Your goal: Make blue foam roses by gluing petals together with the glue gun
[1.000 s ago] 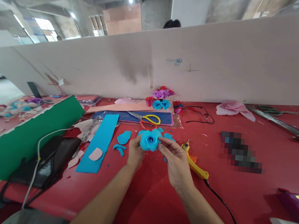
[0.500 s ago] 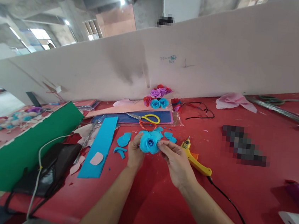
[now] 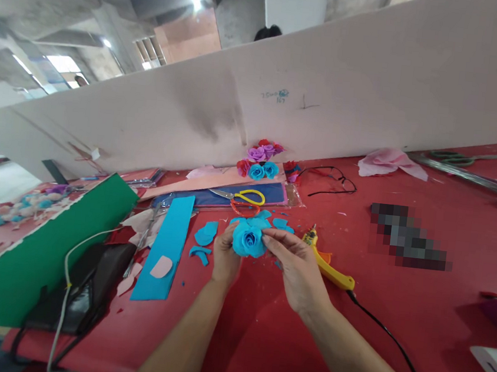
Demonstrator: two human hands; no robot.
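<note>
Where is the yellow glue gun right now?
In the head view, the yellow glue gun lies on the red table, right of centre, just beyond and to the right of the right hand, which pinches the blue flower.

The bare, smooth, long left forearm [image 3: 188, 336] comes in from 7 o'clock and points up to 1 o'clock, and its wrist looks almost straight under the small, bare, rounded left hand [image 3: 226, 254], whose fingers curl in at the top to hold on, with some of them hidden. The bare, smooth right forearm [image 3: 360, 346] comes in from 5 o'clock and points to 10 o'clock. The bare, long-fingered right hand [image 3: 299, 268] sits near the left one, at its 3 o'clock, thumb and pointing finger pinched close together.
</note>
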